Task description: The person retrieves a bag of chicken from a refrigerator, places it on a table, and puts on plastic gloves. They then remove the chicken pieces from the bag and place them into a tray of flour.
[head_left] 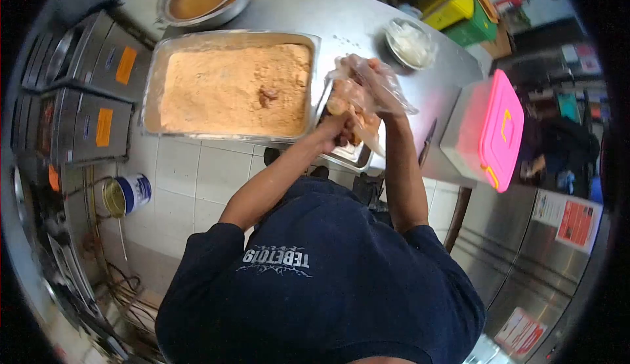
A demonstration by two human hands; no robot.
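Plastic bag (398, 96) of pale meat pieces hung between both hands, just ahead of the person's chest, above a small steel tray (355, 158) at the counter's near edge. Its long axis ran from the near end to the far end. The right hand (377, 88) pinched the far, upper end shut. The left hand (336, 128) closed round the near, lower end, closer to the body. Just to the left lay a large tray (150, 95) of orange crumbs (223, 91), touching the small one. The steel counter (354, 16) also held a metal bowl (169, 0) of brown liquid, a small bowl (410, 42) and a pink-lidded box (502, 128). White floor tiles (180, 167) showed below.
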